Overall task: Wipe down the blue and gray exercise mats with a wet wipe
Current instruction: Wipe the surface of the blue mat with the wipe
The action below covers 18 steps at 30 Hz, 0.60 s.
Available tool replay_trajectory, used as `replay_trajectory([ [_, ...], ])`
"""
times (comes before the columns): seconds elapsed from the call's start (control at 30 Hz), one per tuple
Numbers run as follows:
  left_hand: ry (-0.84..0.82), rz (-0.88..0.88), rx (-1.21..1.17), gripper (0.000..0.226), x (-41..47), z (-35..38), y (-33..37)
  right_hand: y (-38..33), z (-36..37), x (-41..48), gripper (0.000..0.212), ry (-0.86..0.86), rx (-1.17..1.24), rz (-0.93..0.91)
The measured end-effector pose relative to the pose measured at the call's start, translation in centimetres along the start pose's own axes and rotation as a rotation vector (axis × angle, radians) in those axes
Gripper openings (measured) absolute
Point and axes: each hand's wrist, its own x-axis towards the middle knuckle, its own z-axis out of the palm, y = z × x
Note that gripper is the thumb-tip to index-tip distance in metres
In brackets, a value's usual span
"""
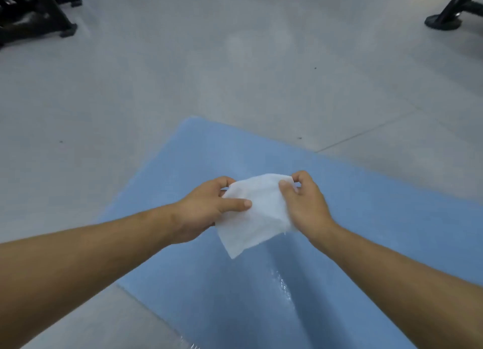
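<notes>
The left grip [206,210] and the right grip [305,207] hold a white wet wipe [258,218] between them, spread out. The left thumb lies across its near-left part with the fingers curled behind. The right thumb and fingers pinch its far-right corner. The wipe hangs over the blue exercise mat [366,218], which lies flat on the pale gray floor [183,74] with one corner pointing away. Wet, shiny streaks [283,286] show on the mat below the wipe. Black equipment bases [39,14] stand at the floor's far edge.
</notes>
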Motion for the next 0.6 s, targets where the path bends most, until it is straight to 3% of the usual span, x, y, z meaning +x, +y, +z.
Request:
replay_trajectory([
  [0.17, 0.000, -0.019, -0.153, 0.040, 3.1, -5.3, -3.5, 1.4, 6.3, 1.0, 0.015, 0.079, -0.072, 0.045],
  [0.33, 0.097, 0.002, -0.114, 0.019, 8.2, -8.8, -7.7, 3.9, 11.0, 4.5, 0.015, 0.136, -0.100, 0.076],
  [0.47, 0.211, -0.009, -0.157, 0.040, 10.8, -9.5, -10.3, 5.8, 12.8, 4.5, 0.013, 0.232, -0.063, 0.221],
  [0.6, 0.073, 0.000, -0.264, 0.039, 9.4, -10.0, -11.5, 5.3, 14.0, 3.3, 0.014, 0.257, -0.129, 0.270],
])
